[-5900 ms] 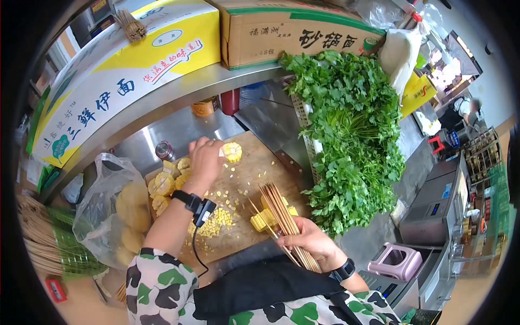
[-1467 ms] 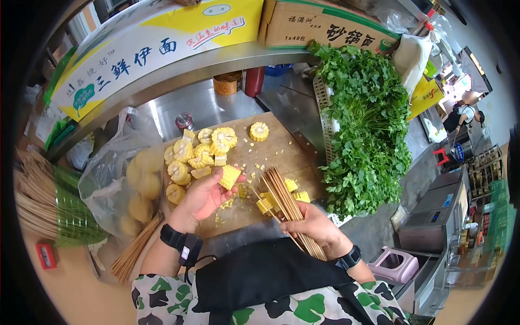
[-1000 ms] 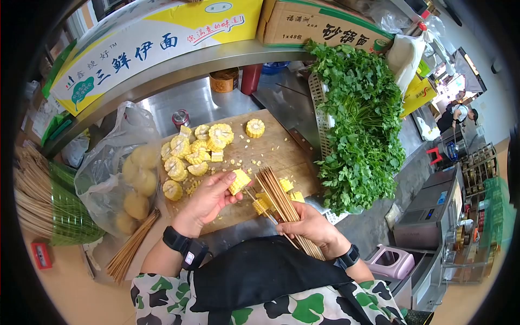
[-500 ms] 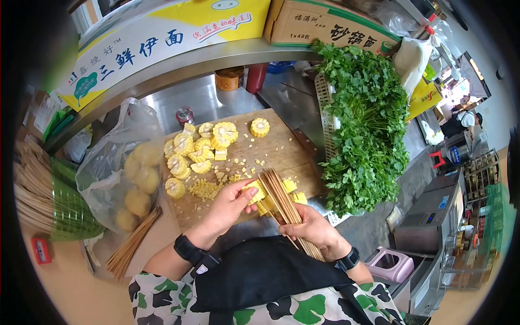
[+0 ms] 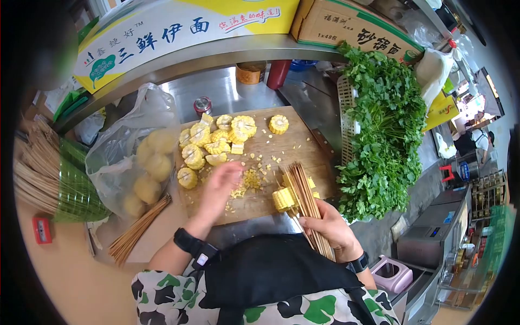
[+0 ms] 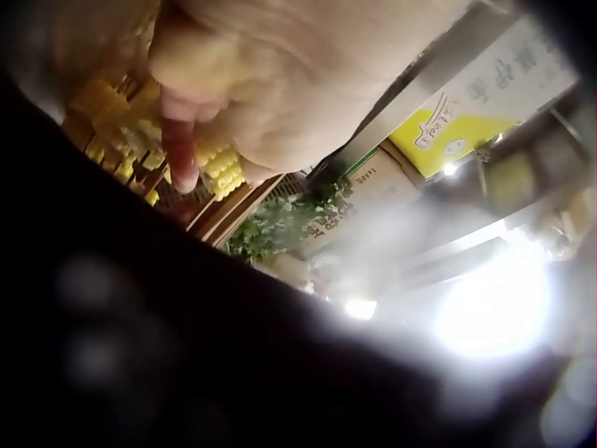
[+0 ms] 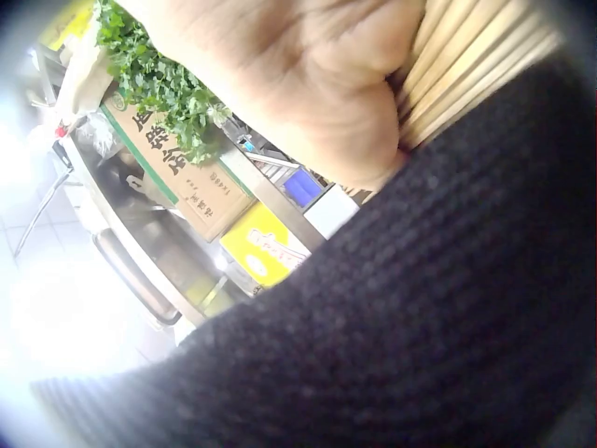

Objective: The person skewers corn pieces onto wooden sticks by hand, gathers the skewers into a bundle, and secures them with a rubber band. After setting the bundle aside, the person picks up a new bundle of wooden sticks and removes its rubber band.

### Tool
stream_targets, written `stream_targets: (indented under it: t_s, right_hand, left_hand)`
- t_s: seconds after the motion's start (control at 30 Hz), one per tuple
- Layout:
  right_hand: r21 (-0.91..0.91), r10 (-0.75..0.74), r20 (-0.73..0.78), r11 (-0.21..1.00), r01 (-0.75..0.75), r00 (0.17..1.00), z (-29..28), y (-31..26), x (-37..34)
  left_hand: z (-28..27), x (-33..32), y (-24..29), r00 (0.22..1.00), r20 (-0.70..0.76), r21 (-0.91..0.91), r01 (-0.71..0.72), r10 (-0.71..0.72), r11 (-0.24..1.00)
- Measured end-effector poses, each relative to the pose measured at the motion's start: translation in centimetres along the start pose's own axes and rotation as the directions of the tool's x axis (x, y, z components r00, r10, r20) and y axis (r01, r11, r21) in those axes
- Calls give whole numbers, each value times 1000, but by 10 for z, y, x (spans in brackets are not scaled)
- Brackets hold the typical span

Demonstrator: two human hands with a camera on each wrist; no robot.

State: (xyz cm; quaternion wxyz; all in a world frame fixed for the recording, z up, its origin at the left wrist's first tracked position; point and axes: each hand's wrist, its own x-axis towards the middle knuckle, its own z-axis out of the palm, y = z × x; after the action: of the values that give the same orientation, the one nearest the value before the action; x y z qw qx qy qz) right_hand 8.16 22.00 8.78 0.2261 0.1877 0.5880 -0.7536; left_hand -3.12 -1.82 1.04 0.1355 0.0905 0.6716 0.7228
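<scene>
My right hand (image 5: 330, 225) grips a bundle of bamboo skewers (image 5: 304, 189), whose dark tips point up and away over the cutting board's near right part. On a skewer at the bundle's left side sits a yellow corn piece (image 5: 283, 199). More corn pieces lie beneath and behind the bundle, partly hidden. My left hand (image 5: 216, 189), blurred, hovers over the board with its fingers loosely bent and nothing visible in them. Beyond it, several cut corn pieces (image 5: 216, 147) are heaped on the board's left side. Loose kernels (image 5: 252, 179) lie scattered beside the left hand.
The wooden cutting board (image 5: 292, 122) bears one separate corn round (image 5: 279, 124) near its far edge. To the left are a plastic bag (image 5: 116, 146) of round yellow pieces and another skewer bundle (image 5: 142, 227). A white basket (image 5: 346, 108) of leafy greens (image 5: 384, 141) stands right.
My left hand picked up a corn piece and brought it to the skewers in the right hand. The piece now sits on a skewer, and the left hand has drawn away leftward.
</scene>
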Motion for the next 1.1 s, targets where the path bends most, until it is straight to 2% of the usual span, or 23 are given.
stream_targets:
  t_s: [0.07,0.13,0.23,0.33,0.43,0.53,0.63,0.67,0.7,0.73,0.77,0.83,0.87,1.0,1.1]
  right_hand:
    - [41,4,-5,999,-4,1000,-8,6,-3]
    - [123,-13,42,992,8,999,-9,8,-3]
    - [150,8,44,989,-14,999,-4,5,-2]
    - [147,-4,27,989,0,1000,-1,2,-3]
    - [127,8,-2,992,-7,1000,2,-8,-10]
    - [61,-1,-17,998,2,1000,4,-8,-9]
    - [-47,-15,44,999,17,999,-1,0,-3]
    - [-72,-4,48,997,7,999,1,0,-2]
    - [-98,9,55,995,-4,998,4,-1,-1]
    - [-125,22,63,992,-14,998,8,-2,0]
    - [-127,42,47,991,-36,998,11,-4,1]
    - [-98,46,52,994,-41,998,15,-7,1]
    - [-81,48,47,996,-44,998,15,-7,0]
    - [-129,38,65,991,-30,997,12,-3,-2]
    - [-128,33,66,991,-25,997,12,-5,-4]
  left_hand:
    - [-41,-11,-8,940,-318,399,15,123,917]
    - [-77,-21,-23,866,-383,686,33,322,727]
    - [-102,-29,-56,889,-320,824,91,326,560]
    - [-93,-28,-58,889,-358,758,98,286,644]
    - [-86,-28,-59,888,-342,781,86,309,618]
    - [-85,-31,-50,906,-201,894,14,374,448]
    - [-86,-28,-53,914,-257,569,-121,315,813]
    - [-87,-27,-51,962,-235,316,-62,142,947]
    - [-78,-25,-33,986,-166,44,31,-23,999]
    - [-67,-23,-11,985,-56,-222,146,-162,964]
    - [-52,-22,14,976,37,-343,214,-215,915]
    - [-38,-16,28,944,174,-452,330,-281,829]
    - [-30,-13,31,918,252,-495,394,-306,774]
    - [-4,-5,32,881,309,-543,472,-358,695]
    - [4,-2,29,873,334,-538,486,-355,689]
